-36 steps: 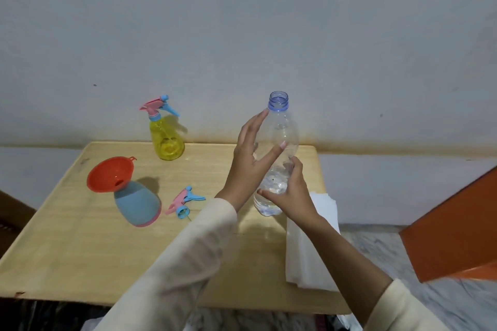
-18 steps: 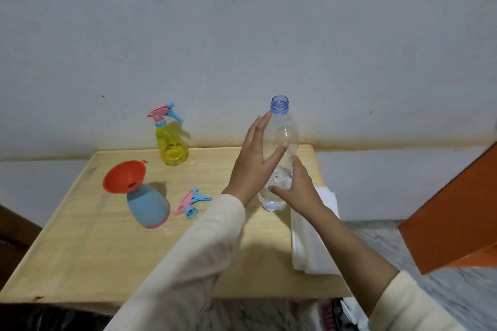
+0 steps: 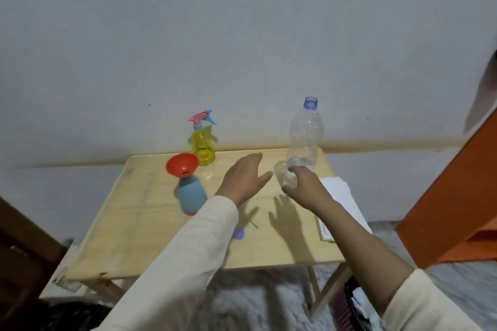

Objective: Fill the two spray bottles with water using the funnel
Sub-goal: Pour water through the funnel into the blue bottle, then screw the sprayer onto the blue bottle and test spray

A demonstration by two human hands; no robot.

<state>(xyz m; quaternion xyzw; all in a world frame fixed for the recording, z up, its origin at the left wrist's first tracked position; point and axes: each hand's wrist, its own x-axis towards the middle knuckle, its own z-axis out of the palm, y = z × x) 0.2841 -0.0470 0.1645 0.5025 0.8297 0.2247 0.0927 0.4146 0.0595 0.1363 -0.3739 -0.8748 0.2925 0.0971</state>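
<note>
R hand (image 3: 306,188) fingers (image 3: 295,169) curled round base of upright clear plastic bottle (image 3: 305,131). L hand (image 3: 243,177) flat, fingers straight, holding nothing, above wooden desk (image 3: 150,209). Red funnel (image 3: 181,164) sits in blue spray bottle (image 3: 192,196).

Inspection finding: no text, label, brand, number or sign can be read. The clear bottle (image 3: 305,134), the yellow spray bottle (image 3: 203,148) at the far edge of the table (image 3: 139,223), the blue spray bottle (image 3: 191,195), the red funnel (image 3: 180,164) and the white paper (image 3: 341,196) at the right edge show plain surfaces.
</note>
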